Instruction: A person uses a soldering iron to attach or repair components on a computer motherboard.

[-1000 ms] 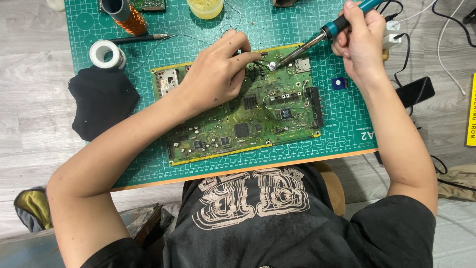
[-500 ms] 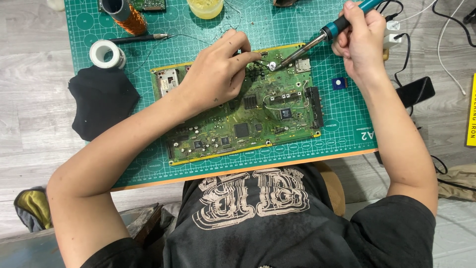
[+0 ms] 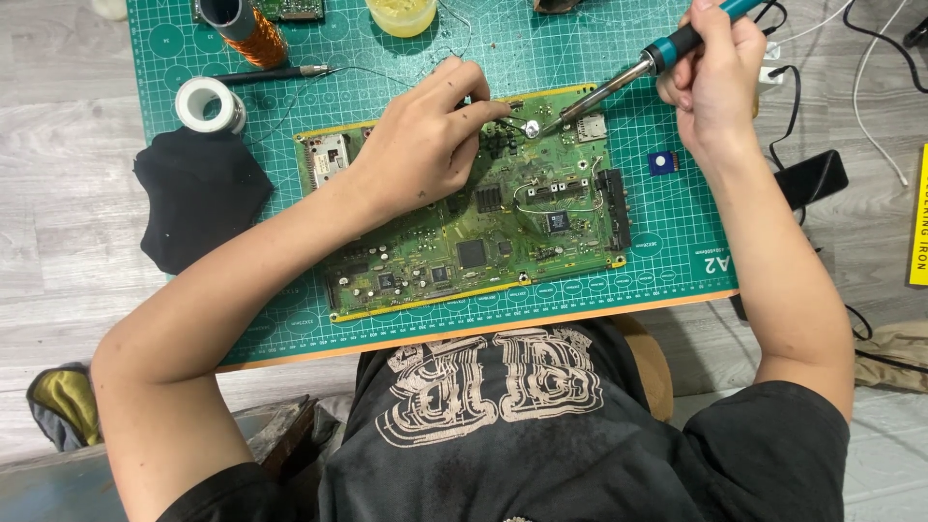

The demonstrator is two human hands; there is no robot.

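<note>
A green circuit board point(image 3: 483, 242) lies tilted on a green cutting mat point(image 3: 580, 48). My left hand point(image 3: 425, 140) rests on the board's upper part, fingers pinched on a thin solder wire point(image 3: 387, 75) near a round silver spot point(image 3: 531, 127). My right hand point(image 3: 713, 72) grips a soldering iron point(image 3: 638, 70) with a teal and black handle. Its metal tip touches the board beside that silver spot, close to my left fingertips.
A white solder spool point(image 3: 205, 104), a black cloth point(image 3: 198, 193), a copper coil point(image 3: 251, 34), a black pen-like tool point(image 3: 266, 73), a yellow jar point(image 3: 401, 14) and a small blue part point(image 3: 663, 161) lie about the mat. A black phone point(image 3: 810, 179) and cables sit at right.
</note>
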